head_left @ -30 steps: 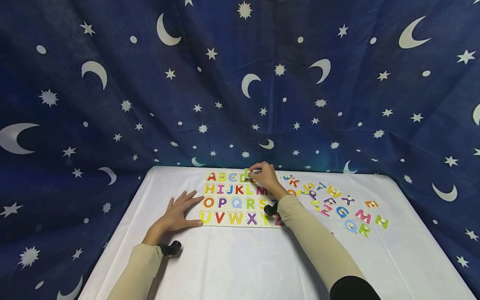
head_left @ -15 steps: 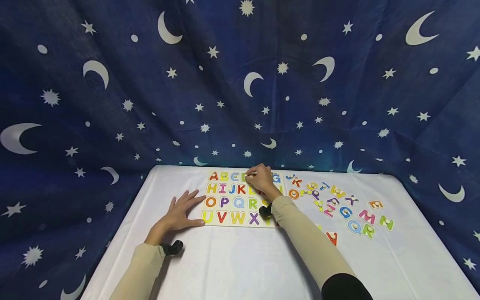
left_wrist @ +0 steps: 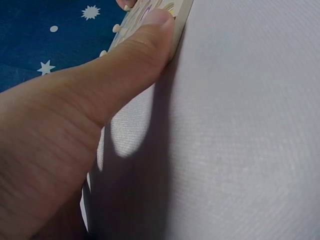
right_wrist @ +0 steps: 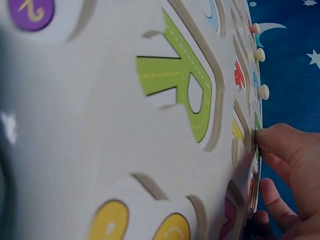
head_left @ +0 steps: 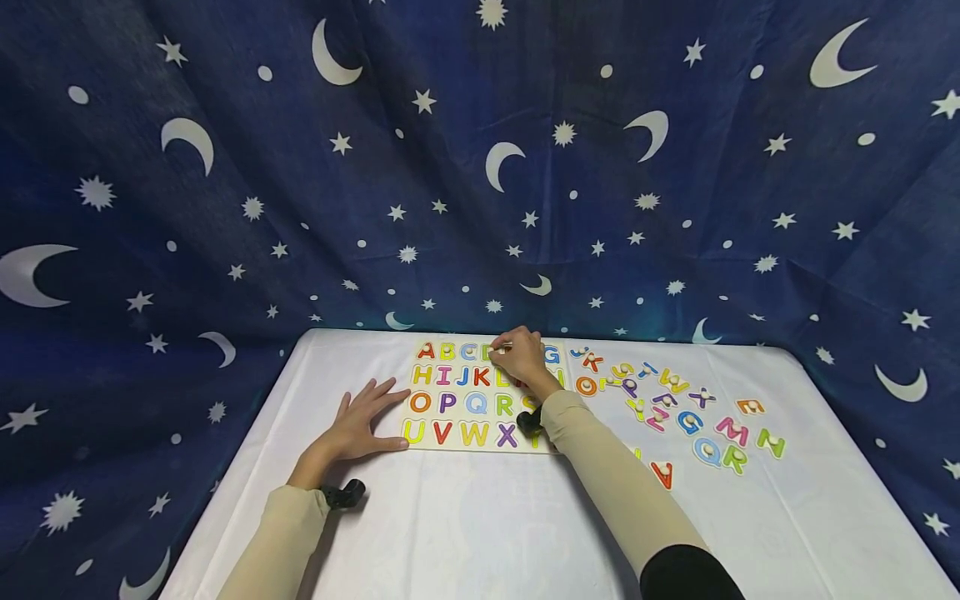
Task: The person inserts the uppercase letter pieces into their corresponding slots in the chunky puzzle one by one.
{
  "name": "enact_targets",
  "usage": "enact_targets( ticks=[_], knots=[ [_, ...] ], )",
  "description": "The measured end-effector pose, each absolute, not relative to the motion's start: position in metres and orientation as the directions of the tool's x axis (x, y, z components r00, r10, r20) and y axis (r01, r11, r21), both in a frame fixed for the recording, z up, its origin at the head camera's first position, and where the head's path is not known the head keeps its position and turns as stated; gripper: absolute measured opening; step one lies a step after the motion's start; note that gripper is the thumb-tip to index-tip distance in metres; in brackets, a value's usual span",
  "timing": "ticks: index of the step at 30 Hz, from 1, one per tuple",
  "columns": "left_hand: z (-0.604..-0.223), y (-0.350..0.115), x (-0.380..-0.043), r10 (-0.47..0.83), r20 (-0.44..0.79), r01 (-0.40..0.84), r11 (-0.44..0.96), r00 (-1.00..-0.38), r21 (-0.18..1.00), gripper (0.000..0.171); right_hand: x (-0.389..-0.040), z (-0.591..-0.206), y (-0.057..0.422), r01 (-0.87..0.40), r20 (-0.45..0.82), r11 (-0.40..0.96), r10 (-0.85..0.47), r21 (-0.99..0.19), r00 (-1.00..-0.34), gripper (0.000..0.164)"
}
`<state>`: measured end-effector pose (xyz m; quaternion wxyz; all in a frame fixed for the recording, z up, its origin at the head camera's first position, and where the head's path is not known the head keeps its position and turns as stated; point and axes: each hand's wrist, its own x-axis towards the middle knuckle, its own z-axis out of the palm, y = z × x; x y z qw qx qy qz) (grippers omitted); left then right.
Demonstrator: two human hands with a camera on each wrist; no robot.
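Observation:
The wooden alphabet board (head_left: 450, 418) lies flat, with rows of coloured letters in recesses. My right hand (head_left: 525, 357) bends over its top row, thumb and fingertips pinching the green letter D piece (head_left: 486, 353) at the D place. In the right wrist view the green edge of that piece (right_wrist: 257, 150) shows below the fingertips, and its knob is hidden. Knobbed pieces A (head_left: 426, 351), B (head_left: 447, 351) and C (head_left: 468, 352) sit in the recesses to its left. My left hand (head_left: 358, 427) rests with spread fingers at the board's left edge, the thumb (left_wrist: 145, 42) touching its corner.
Right of the board lie several loose knobbed letters, among them an orange O (head_left: 586, 386), a pink M (head_left: 732, 431) and a green N (head_left: 770, 443). A red letter piece (head_left: 662, 475) lies nearer, beside my right sleeve. A starry blue cloth (head_left: 420, 167) hangs behind the white table (head_left: 465, 525).
My right hand has lowered the letter D piece from just above the board's far edge down to the D place. The left hand has stayed at the board's edge.

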<state>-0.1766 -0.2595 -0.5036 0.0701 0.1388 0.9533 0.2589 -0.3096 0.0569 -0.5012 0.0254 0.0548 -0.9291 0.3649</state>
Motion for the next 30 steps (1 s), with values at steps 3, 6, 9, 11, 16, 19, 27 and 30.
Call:
enact_targets(
  ticks=[3, 6, 9, 11, 16, 19, 27, 30],
  knots=[
    [-0.503, -0.258, -0.176, 0.299, -0.063, 0.225, 0.827, -0.952, 0.516, 0.092, -0.309, -0.502, 0.058, -0.116, 0.087, 0.729, -0.077, -0.675, -0.993, 0.01],
    [-0.503, -0.257, -0.176, 0.298, -0.065, 0.223, 0.826, -0.952, 0.517, 0.092, -0.307, -0.502, 0.058, -0.117, 0.088, 0.735, -0.078, -0.668, -0.993, 0.012],
    [-0.502, -0.257, -0.175, 0.298, -0.07, 0.222, 0.828, -0.952, 0.515, 0.092, -0.306, -0.5, 0.06, -0.129, 0.09, 0.731, -0.093, -0.67, -0.992, 0.019],
    [-0.501, -0.257, -0.175, 0.298, -0.074, 0.22, 0.83, -0.952, 0.513, 0.092, -0.304, -0.497, 0.062, -0.151, 0.1, 0.724, -0.113, -0.673, -0.989, 0.024],
    [-0.502, -0.259, -0.176, 0.296, -0.077, 0.219, 0.835, -0.952, 0.506, 0.092, -0.301, -0.486, 0.071, -0.221, 0.131, 0.708, -0.18, -0.67, -0.975, 0.028],
    [-0.503, -0.261, -0.176, 0.297, -0.074, 0.222, 0.836, -0.952, 0.501, 0.092, -0.299, -0.477, 0.08, -0.253, 0.143, 0.695, -0.214, -0.673, -0.966, 0.027],
    [-0.504, -0.26, -0.176, 0.299, -0.075, 0.223, 0.836, -0.951, 0.501, 0.092, -0.291, -0.456, 0.115, -0.325, 0.171, 0.683, -0.286, -0.654, -0.943, 0.026],
    [-0.505, -0.259, -0.177, 0.298, -0.076, 0.223, 0.838, -0.951, 0.499, 0.093, -0.288, -0.447, 0.133, -0.335, 0.176, 0.671, -0.295, -0.661, -0.939, 0.026]
  ],
)
